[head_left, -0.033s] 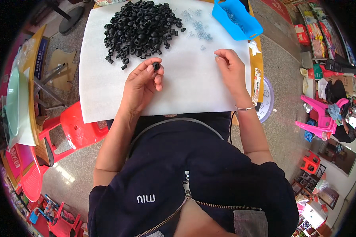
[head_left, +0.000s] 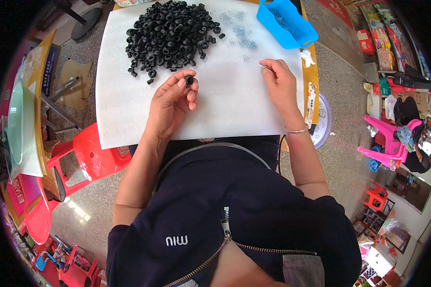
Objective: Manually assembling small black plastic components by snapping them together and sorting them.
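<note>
My left hand [head_left: 170, 98] fingers pinch one black rubber grommet [head_left: 189, 79] just above the white foam sheet [head_left: 225, 105] on the counter. My right hand [head_left: 280, 83] fingers are closed on a small metal piece, too small to identify. Beyond: grommet pile [head_left: 170, 31], scattered metal pieces [head_left: 239, 33], blue tray [head_left: 286, 21]

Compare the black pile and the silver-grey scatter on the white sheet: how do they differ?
The black rubber rings are dark, chunky and heaped thickly; the small metal pieces are pale, much smaller and spread thinly. The rings lie nearer the left hand, which holds one. Both rest on the white sheet.
</note>
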